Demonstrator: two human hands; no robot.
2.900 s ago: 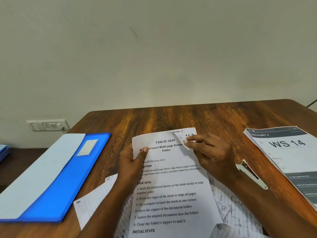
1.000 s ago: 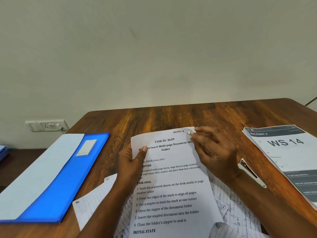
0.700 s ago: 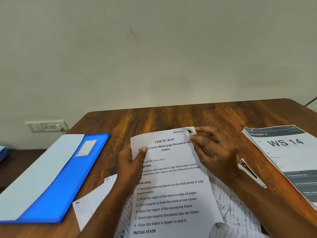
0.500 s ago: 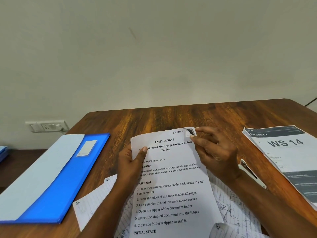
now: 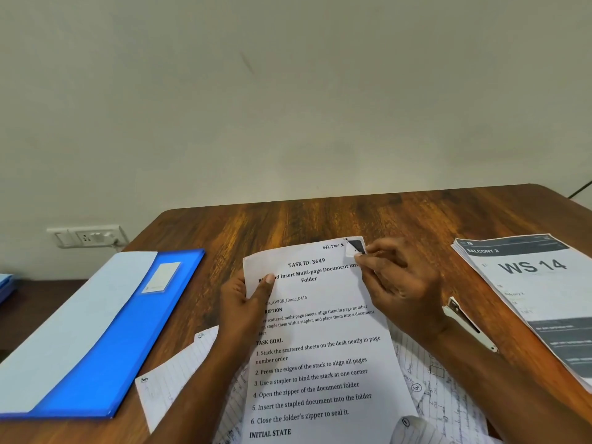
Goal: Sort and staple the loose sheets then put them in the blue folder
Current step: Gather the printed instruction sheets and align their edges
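A printed sheet headed "TASK ID: 3649" (image 5: 315,344) is tilted up over the wooden table (image 5: 320,219). My left hand (image 5: 245,307) grips its upper left edge, thumb on the front. My right hand (image 5: 395,285) pinches its upper right corner, which is folded back so a dark patch shows. Handwritten lined sheets (image 5: 173,384) lie scattered beneath it, partly hidden. The blue folder (image 5: 125,341) lies at the left with a pale sheet on top. A silver stapler (image 5: 469,325) rests just right of my right wrist.
A stack of printed pages marked "WS 14" (image 5: 541,293) lies at the right edge of the table. A wall socket (image 5: 88,236) sits low on the wall at the left. Bare wood stretches between the sheets and the table's far edge.
My right fingers have slid from a curled-down fold to the sheet's very corner, which now flips back and shows a dark patch. My left hand has stayed in place.
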